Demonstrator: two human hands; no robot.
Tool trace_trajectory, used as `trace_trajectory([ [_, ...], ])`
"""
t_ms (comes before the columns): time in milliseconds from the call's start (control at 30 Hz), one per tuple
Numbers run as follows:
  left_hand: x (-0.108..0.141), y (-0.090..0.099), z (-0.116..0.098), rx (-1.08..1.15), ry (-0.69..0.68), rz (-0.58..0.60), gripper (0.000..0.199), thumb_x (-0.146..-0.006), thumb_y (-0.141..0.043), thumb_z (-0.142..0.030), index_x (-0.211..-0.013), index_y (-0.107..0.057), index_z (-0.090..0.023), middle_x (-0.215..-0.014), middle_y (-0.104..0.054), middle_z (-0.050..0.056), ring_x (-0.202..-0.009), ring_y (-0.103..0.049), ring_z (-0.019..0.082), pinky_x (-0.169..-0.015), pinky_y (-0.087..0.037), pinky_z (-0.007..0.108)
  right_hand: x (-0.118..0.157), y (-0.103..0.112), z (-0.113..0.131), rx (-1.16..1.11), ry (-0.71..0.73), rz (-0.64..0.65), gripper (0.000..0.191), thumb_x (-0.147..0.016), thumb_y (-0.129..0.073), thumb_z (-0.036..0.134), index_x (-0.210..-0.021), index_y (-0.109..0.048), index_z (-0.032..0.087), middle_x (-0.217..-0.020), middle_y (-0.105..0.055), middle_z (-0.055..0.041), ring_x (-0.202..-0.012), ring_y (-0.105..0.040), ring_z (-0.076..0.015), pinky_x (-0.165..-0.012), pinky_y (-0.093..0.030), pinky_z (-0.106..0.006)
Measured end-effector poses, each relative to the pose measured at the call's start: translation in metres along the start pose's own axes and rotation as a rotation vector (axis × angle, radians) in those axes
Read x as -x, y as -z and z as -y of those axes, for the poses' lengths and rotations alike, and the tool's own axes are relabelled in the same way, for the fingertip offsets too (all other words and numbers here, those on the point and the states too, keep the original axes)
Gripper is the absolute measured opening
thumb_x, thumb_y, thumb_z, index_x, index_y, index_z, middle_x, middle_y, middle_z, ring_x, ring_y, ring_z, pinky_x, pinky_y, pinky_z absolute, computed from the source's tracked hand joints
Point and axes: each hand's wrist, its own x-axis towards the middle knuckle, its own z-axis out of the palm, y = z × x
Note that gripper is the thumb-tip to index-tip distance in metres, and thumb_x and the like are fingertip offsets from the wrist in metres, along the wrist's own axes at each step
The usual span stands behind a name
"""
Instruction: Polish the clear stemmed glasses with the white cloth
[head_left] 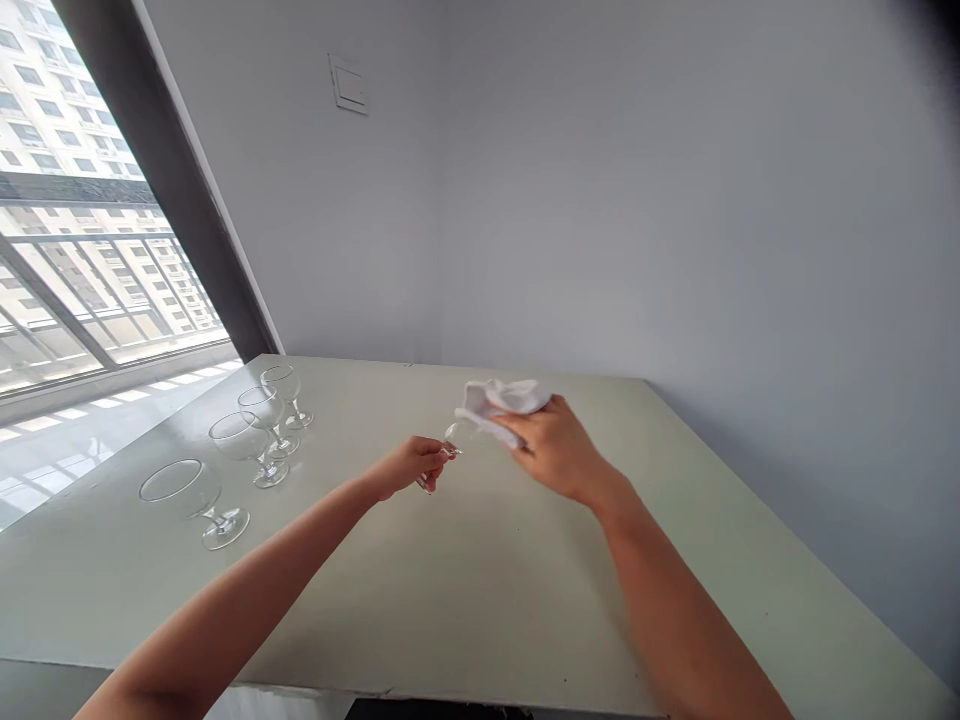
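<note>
My left hand [415, 465] is closed round the stem of a wine glass [459, 434], which it holds tilted above the table. The bowl of this glass points up and to the right, partly covered by a white cloth [501, 397]. My right hand [551, 445] grips that cloth and presses it against the bowl. How far the cloth reaches into the glass is hidden. To the left, several clear stemmed glasses [240, 437] stand upright in a row, apart from both hands.
A pale green-grey table [420, 600] spans the space below my arms. Grey walls [637, 200] meet in a corner behind it, with a light switch [349, 85] on the left one. A window [82, 220] with a railing is at the far left.
</note>
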Motion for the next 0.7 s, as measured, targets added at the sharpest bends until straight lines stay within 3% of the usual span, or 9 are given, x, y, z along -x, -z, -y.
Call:
trace_trajectory([
  [67,0.000,-0.009,-0.008,-0.212,-0.013,-0.065,0.021,-0.076,-0.046,-0.029,-0.060,-0.048,-0.016,-0.054,-0.051,-0.001,-0.052,-0.052,0.011,-0.053,-0.040,0.025,-0.004,-0.017,0.017,-0.060,0.126,0.045,0.023,-0.079,-0.053,0.027,-0.099,-0.063,0.027,-0.082,-0.066,-0.0027,-0.095,-0.051,-0.0238,-0.095,-0.026,-0.041],
  [133,0.004,-0.017,-0.014,-0.459,-0.081,-0.150,0.022,-0.076,-0.045,-0.026,-0.057,-0.047,-0.016,-0.054,-0.053,0.000,-0.051,-0.051,0.012,-0.050,-0.037,0.023,-0.008,-0.032,0.025,-0.119,0.146,0.034,0.019,-0.083,-0.047,0.028,-0.085,-0.066,0.025,-0.078,-0.065,-0.0035,-0.092,-0.051,-0.0222,-0.094,-0.027,-0.041],
  [233,0.012,-0.026,-0.019,-0.796,-0.303,-0.252,0.021,-0.080,-0.041,-0.025,-0.063,-0.051,-0.018,-0.056,-0.053,0.000,-0.052,-0.049,0.012,-0.050,-0.031,0.024,-0.011,-0.044,0.015,-0.290,-0.076,0.005,0.028,-0.085,-0.040,0.027,-0.076,-0.066,0.022,-0.074,-0.062,-0.0037,-0.076,-0.052,-0.0178,-0.077,-0.038,-0.034],
  [333,0.016,-0.031,-0.016,-0.924,-0.462,-0.285,0.020,-0.083,-0.038,-0.024,-0.080,-0.057,-0.019,-0.061,-0.055,0.001,-0.054,-0.049,0.013,-0.052,-0.029,0.024,-0.011,-0.046,-0.008,-0.737,-0.368,0.100,0.028,-0.082,-0.045,0.036,-0.078,-0.067,0.019,-0.071,-0.060,-0.0018,-0.062,-0.050,-0.0131,-0.058,-0.038,-0.026],
  [400,0.014,-0.034,-0.012,-0.843,-0.478,-0.304,0.022,-0.084,-0.037,-0.025,-0.085,-0.058,-0.020,-0.063,-0.056,0.001,-0.056,-0.049,0.013,-0.052,-0.030,0.023,-0.011,-0.050,-0.021,-1.119,-0.528,0.112,0.030,-0.078,-0.050,0.042,-0.073,-0.065,0.016,-0.065,-0.057,-0.0010,-0.057,-0.048,-0.0115,-0.054,-0.036,-0.024],
  [500,0.006,-0.042,-0.007,-0.584,-0.397,-0.362,0.019,-0.083,-0.040,-0.027,-0.087,-0.057,-0.021,-0.065,-0.056,-0.001,-0.056,-0.050,0.011,-0.054,-0.033,0.022,-0.015,-0.066,-0.027,-1.556,-0.760,-0.122,0.029,-0.069,-0.060,0.042,-0.062,-0.058,0.015,-0.056,-0.051,0.0016,-0.052,-0.045,-0.0103,-0.052,-0.037,-0.024],
  [600,-0.003,-0.050,-0.004,-0.309,-0.315,-0.404,0.022,-0.079,-0.045,-0.027,-0.100,-0.051,-0.024,-0.064,-0.055,-0.004,-0.054,-0.049,0.010,-0.055,-0.037,0.021,-0.021,-0.084,-0.020,-1.750,-0.982,-0.458,0.019,-0.066,-0.062,0.033,-0.062,-0.053,0.017,-0.055,-0.050,0.0034,-0.052,-0.046,-0.0107,-0.052,-0.039,-0.024],
  [700,-0.011,-0.059,-0.002,-0.102,-0.281,-0.426,0.030,-0.076,-0.047,-0.029,-0.106,-0.044,-0.026,-0.064,-0.053,-0.006,-0.053,-0.049,0.010,-0.053,-0.038,0.020,-0.023,-0.097,-0.008,-1.839,-1.081,-0.628,0.012,-0.066,-0.055,0.028,-0.061,-0.048,0.019,-0.056,-0.050,0.0031,-0.054,-0.048,-0.0126,-0.052,-0.042,-0.026],
])
